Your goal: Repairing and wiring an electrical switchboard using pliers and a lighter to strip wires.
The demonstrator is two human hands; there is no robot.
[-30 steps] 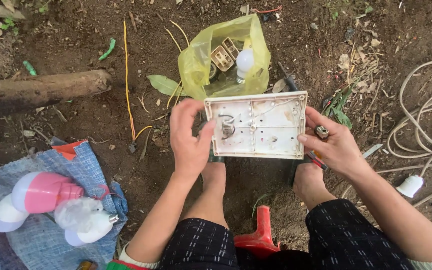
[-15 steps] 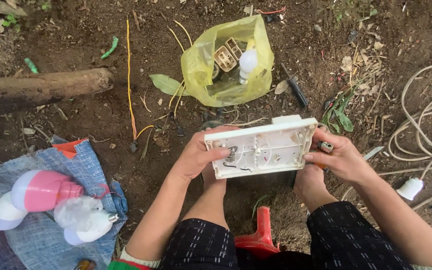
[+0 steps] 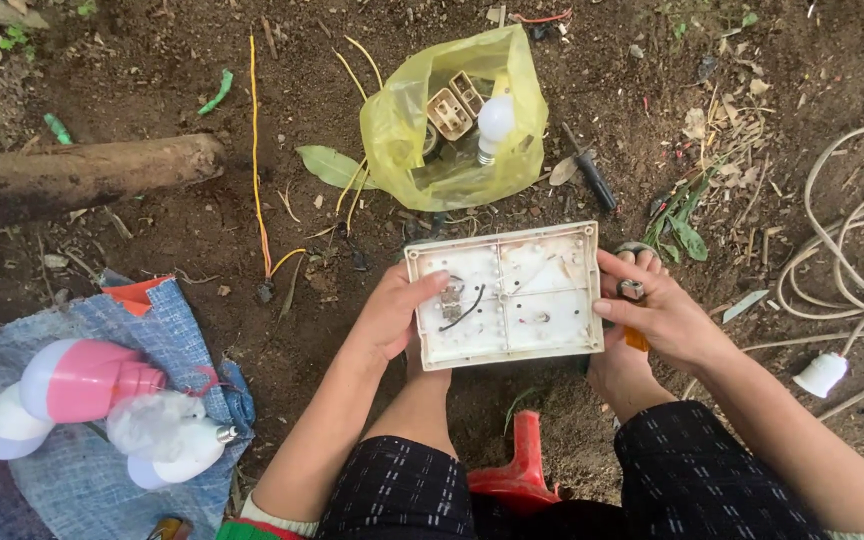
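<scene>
Support is given from both sides: the white switch board (image 3: 504,296) is gripped open-side up by the left hand (image 3: 392,315) and right hand (image 3: 657,310), its wiring kept exposed above the dirt.

place: outdoor yard, makeshift repair spot | ground: bare soil (image 3: 152,240) with dry leaves | log (image 3: 82,175) | loose cable (image 3: 842,260) | cloth (image 3: 82,440) spread on dirt

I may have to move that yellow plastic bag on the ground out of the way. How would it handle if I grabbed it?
The yellow plastic bag looks thin and crumpled, so it would probably go floppy and sag around its contents. A white bulb shows in its open mouth, likely fragile and apt to slide out if tipped. The beige socket parts beside it may shift and knock the bulb.
</scene>
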